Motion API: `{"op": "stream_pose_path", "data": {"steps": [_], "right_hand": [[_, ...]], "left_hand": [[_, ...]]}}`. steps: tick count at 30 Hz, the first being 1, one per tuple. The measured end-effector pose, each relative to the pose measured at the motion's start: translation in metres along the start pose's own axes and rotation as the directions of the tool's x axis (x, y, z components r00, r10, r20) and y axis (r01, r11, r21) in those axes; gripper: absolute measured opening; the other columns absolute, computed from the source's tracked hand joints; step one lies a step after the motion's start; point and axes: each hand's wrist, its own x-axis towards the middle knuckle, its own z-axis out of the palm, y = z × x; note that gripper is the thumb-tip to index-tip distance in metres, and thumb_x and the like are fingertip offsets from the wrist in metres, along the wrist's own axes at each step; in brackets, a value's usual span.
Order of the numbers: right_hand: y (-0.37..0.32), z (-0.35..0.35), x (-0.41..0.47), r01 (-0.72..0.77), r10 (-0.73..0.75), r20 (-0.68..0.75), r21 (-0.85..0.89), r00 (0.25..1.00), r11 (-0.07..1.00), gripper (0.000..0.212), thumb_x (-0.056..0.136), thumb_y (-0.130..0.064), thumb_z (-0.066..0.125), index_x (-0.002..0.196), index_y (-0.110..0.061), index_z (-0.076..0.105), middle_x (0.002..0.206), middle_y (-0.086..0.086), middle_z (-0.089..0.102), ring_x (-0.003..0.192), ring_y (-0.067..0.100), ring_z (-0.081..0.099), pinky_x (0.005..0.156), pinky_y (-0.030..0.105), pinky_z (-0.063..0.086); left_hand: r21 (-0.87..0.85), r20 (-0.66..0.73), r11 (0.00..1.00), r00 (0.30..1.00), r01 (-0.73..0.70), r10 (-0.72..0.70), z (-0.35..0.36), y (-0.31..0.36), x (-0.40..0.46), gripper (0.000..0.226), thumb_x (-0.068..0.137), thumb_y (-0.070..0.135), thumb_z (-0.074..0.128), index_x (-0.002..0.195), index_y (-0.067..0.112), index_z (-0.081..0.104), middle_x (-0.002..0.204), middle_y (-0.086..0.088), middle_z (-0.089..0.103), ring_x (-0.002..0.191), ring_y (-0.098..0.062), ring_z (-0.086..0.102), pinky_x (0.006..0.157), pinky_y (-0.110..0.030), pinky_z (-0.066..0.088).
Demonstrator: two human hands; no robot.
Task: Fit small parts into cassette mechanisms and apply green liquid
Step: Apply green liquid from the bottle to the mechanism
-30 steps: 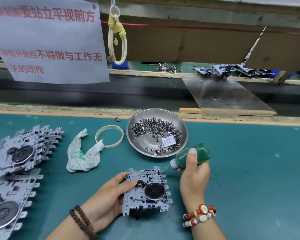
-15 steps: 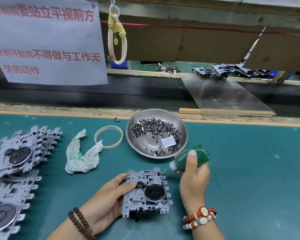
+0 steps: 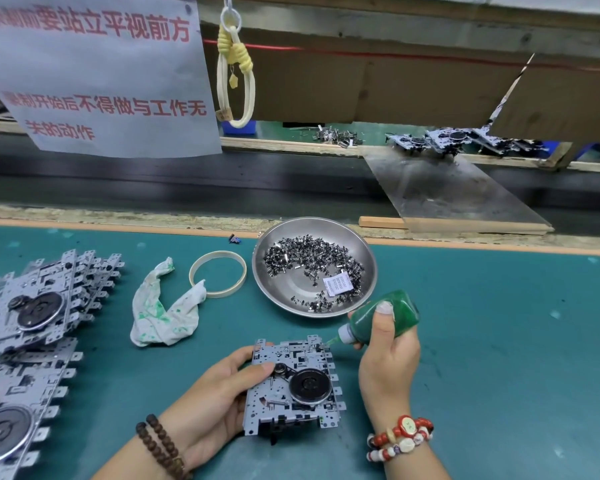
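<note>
A grey metal cassette mechanism [image 3: 291, 382] with a black flywheel lies tilted at the near middle of the green mat. My left hand [image 3: 215, 400] grips its left side, thumb on top by the small pulley. My right hand [image 3: 388, 362] holds a small bottle of green liquid [image 3: 385, 320] on its side, thumb pressed on the body. The bottle's green nozzle touches the mechanism's upper right corner. A steel bowl [image 3: 364, 258] behind holds several small dark metal parts and a white label.
A stack of cassette mechanisms [image 3: 32, 341] fills the left of the mat. A green-stained white rag [image 3: 163, 313] and a cream ring [image 3: 218, 274] lie left of the bowl. A dark conveyor belt [image 3: 187, 188] runs behind, with a metal ramp [image 3: 447, 192] and more mechanisms [image 3: 447, 140] beyond.
The bottle's nozzle has dipped slightly down to the mechanism's upper right corner. Both hands otherwise keep their hold and place.
</note>
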Motion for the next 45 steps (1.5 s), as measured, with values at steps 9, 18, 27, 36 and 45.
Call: {"op": "stream_pose_path", "data": {"steps": [9, 18, 27, 36, 45], "right_hand": [[0.001, 0.0, -0.001, 0.037, -0.036, 0.004, -0.05, 0.999, 0.998, 0.041, 0.079, -0.056, 0.039, 0.071, -0.018, 0.053, 0.062, 0.003, 0.062, 0.055, 0.002, 0.059, 0.049, 0.009, 0.043], [-0.001, 0.002, -0.003, 0.056, -0.054, 0.037, -0.054, 0.998, 0.997, 0.036, 0.083, -0.056, 0.041, 0.071, -0.024, 0.053, 0.057, 0.003, 0.067, 0.05, 0.01, 0.061, 0.05, 0.021, 0.048], [-0.005, 0.001, -0.005, 0.04, -0.037, 0.028, -0.11, 0.999, 0.993, 0.06, 0.073, -0.082, 0.037, 0.078, -0.024, 0.053, 0.066, 0.014, 0.066, 0.062, 0.029, 0.063, 0.06, 0.049, 0.052], [-0.007, 0.002, -0.005, 0.028, -0.023, 0.04, -0.12, 0.999, 0.992, 0.067, 0.072, -0.083, 0.037, 0.078, -0.018, 0.054, 0.064, 0.015, 0.065, 0.061, 0.031, 0.062, 0.058, 0.051, 0.051], [-0.009, 0.0, -0.005, 0.037, -0.031, 0.051, -0.123, 0.998, 0.992, 0.065, 0.076, -0.08, 0.035, 0.075, -0.017, 0.054, 0.059, 0.007, 0.065, 0.058, 0.025, 0.063, 0.059, 0.047, 0.052]], "left_hand": [[0.005, -0.012, 1.0, 1.0, 0.002, -0.002, 0.002, 0.0, -0.001, 0.053, 0.069, 0.009, 0.064, 0.121, 0.005, 0.053, 0.109, -0.021, 0.067, 0.088, -0.031, 0.069, 0.074, -0.043, 0.057], [0.009, -0.014, 1.0, 1.0, 0.01, -0.01, 0.003, 0.001, -0.001, 0.055, 0.068, 0.01, 0.065, 0.121, 0.006, 0.052, 0.109, -0.021, 0.067, 0.085, -0.029, 0.07, 0.071, -0.041, 0.058], [0.003, -0.008, 1.0, 1.0, 0.003, -0.003, 0.003, 0.001, 0.0, 0.053, 0.069, 0.009, 0.064, 0.121, 0.005, 0.053, 0.109, -0.021, 0.067, 0.084, -0.029, 0.07, 0.07, -0.04, 0.059], [0.001, 0.003, 1.0, 1.0, -0.003, 0.003, 0.003, 0.0, -0.001, 0.054, 0.069, 0.009, 0.064, 0.121, 0.005, 0.053, 0.109, -0.022, 0.067, 0.088, -0.031, 0.069, 0.069, -0.039, 0.059], [0.011, -0.006, 1.0, 1.0, -0.01, 0.01, 0.003, 0.0, 0.0, 0.055, 0.068, 0.01, 0.064, 0.121, 0.005, 0.052, 0.109, -0.021, 0.067, 0.09, -0.031, 0.068, 0.076, -0.043, 0.057]]}}
